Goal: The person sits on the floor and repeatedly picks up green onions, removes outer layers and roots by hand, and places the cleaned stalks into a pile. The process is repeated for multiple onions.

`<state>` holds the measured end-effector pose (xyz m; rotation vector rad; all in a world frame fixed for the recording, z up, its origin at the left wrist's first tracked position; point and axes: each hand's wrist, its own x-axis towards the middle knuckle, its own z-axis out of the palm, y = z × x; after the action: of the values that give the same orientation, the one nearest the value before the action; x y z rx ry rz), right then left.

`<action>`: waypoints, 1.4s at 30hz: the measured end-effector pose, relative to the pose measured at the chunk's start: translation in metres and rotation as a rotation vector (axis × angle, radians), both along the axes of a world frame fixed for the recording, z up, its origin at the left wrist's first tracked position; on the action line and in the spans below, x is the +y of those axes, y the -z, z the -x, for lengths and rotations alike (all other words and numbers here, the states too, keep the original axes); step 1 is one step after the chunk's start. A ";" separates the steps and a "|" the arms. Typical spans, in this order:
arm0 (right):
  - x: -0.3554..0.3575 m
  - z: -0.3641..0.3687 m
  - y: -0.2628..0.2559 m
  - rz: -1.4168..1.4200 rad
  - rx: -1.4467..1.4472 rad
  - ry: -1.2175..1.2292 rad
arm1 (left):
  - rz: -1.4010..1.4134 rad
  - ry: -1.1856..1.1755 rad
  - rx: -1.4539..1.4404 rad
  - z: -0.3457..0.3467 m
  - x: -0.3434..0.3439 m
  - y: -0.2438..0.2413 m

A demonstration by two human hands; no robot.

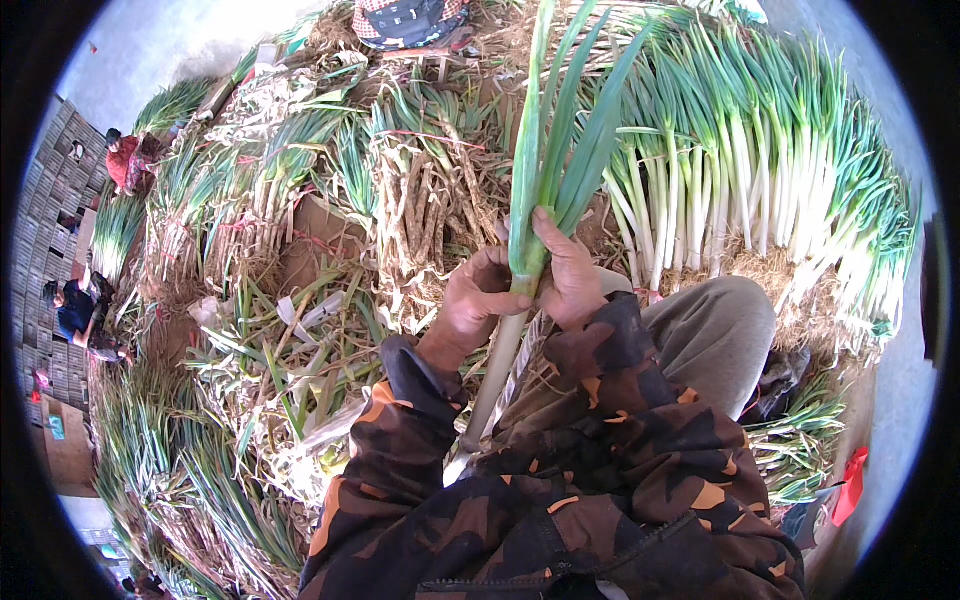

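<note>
A long green onion (493, 367) stands between my hands, its green leaves pointing up and away, its pale stalk running down towards my lap. My left hand (469, 304) grips it from the left where the stalk meets the leaves, thumb across the front. From the other side, my right hand (566, 277) holds the base of the leaves between thumb and fingers. Some fingers of both hands are hidden behind the plant. Beyond my hands lies a tied bundle of unpeeled green onions (420, 195) with brown, dry outer skins.
Clean white-stalked green onions (739, 165) stand in a thick row at the right. Stripped leaves and skins (300, 352) cover the ground at the left, with more bundles (255, 180) behind. A small bench (424, 54) is at the top. Two people sit at far left.
</note>
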<state>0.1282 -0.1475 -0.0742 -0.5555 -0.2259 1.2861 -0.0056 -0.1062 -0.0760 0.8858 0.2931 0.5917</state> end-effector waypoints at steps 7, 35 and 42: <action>0.002 0.010 0.001 0.139 -0.085 0.158 | 0.125 -0.111 0.079 -0.005 -0.006 -0.001; -0.013 -0.005 0.011 0.123 -0.249 0.068 | -0.368 -0.630 0.927 0.144 0.036 -0.001; -0.024 -0.010 -0.002 0.179 -0.637 0.029 | -0.545 -0.193 0.673 0.008 -0.045 -0.007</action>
<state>0.1387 -0.1717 -0.0720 -1.1132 -0.6306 1.0749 -0.0131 -0.1514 -0.0687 1.5925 0.8581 0.5434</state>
